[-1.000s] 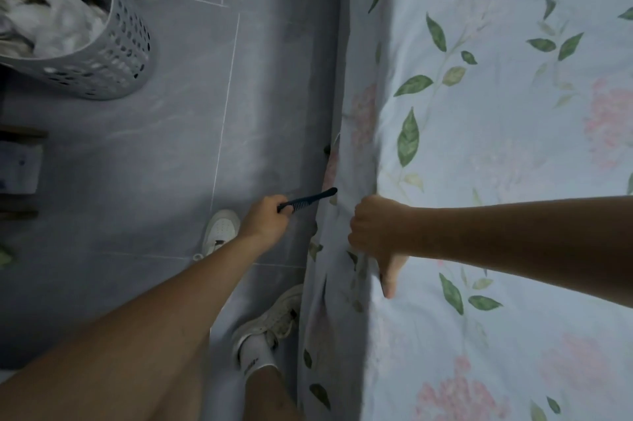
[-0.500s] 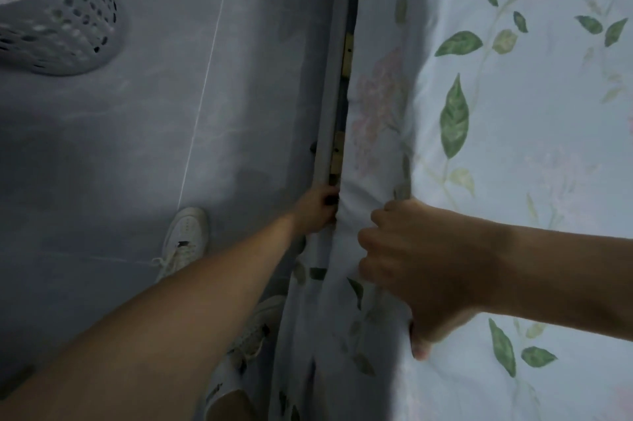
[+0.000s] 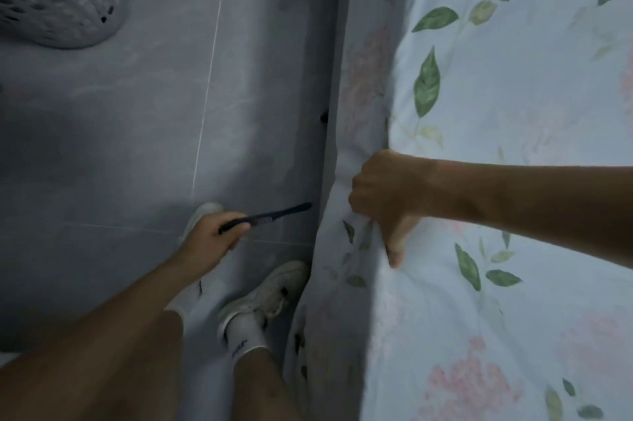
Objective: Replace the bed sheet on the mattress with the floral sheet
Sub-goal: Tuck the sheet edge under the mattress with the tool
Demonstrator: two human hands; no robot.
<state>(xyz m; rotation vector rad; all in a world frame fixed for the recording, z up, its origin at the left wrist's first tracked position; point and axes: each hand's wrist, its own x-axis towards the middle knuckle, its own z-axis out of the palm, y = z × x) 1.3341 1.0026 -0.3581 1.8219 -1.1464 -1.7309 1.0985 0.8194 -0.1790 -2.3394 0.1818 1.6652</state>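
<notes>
The left hand point(image 3: 212, 235) grips a dark comb point(image 3: 265, 216) aimed right at the sheet point(image 3: 342, 249) edge, which the nearer right hand point(image 3: 383, 194) clutches, thumb down.

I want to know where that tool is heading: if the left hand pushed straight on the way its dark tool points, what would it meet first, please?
Probably the hanging side of the floral sheet: the dark tool in the left hand points at it, just below the right hand gripping the edge. Depth is unclear.
</notes>
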